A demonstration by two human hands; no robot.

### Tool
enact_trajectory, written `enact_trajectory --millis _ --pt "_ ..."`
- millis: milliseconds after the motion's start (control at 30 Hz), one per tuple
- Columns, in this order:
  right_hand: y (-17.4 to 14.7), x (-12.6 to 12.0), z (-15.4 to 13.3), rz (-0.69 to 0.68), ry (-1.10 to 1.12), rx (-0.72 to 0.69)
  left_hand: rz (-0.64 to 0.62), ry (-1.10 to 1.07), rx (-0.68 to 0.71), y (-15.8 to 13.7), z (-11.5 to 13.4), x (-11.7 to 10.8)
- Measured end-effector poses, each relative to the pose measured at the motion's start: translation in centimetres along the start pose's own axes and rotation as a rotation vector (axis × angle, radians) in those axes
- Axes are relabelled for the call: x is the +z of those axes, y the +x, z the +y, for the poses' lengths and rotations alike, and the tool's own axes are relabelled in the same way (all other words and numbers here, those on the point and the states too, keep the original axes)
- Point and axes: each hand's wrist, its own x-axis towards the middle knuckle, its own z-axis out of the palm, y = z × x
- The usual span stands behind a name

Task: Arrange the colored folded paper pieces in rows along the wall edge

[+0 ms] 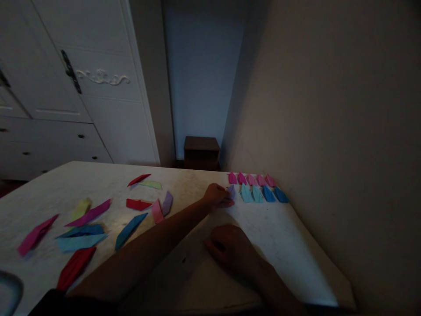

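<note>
Over the pale table [269, 237], left hand [217, 196] outstretched, pinching purple folded paper [232, 192], right hand [232, 245] curled nearby, whether holding anything unclear

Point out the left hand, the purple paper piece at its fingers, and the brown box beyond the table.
Left hand [215, 194]: head view, back of the hand.
Purple paper piece [232, 192]: head view, middle of its visible face.
Brown box [201, 144]: head view, its top panel.

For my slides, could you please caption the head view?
The left hand touches a purple folded paper beside the blue papers on the table, the right hand nearer the camera.
</note>
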Motion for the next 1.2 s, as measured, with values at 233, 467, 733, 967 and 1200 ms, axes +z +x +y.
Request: enact_trajectory --millis 233,467,733,967,1200 --pt "-0.1 -0.1 -0.1 -0.005 0.016 -0.019 0.078 0.355 0.124 1.3 -0.7 -0.5" --pt "-0.2 0.0 -0.1 0.003 0.023 -0.045 0.172 1.166 0.511 -0.4 1.0 -2.2" --pt "-0.2 0.3 0.0 0.011 0.04 -0.052 -0.039 1.502 0.764 -0.7 -0.2 -2.3" --pt "-0.1 0.1 -0.1 0.008 0.062 -0.042 -0.027 1.496 0.762 0.0 -0.3 -1.5" --pt "-0.2 0.2 0.1 0.01 0.079 -0.035 0.004 1.482 0.787 -0.6 -0.7 -1.0"
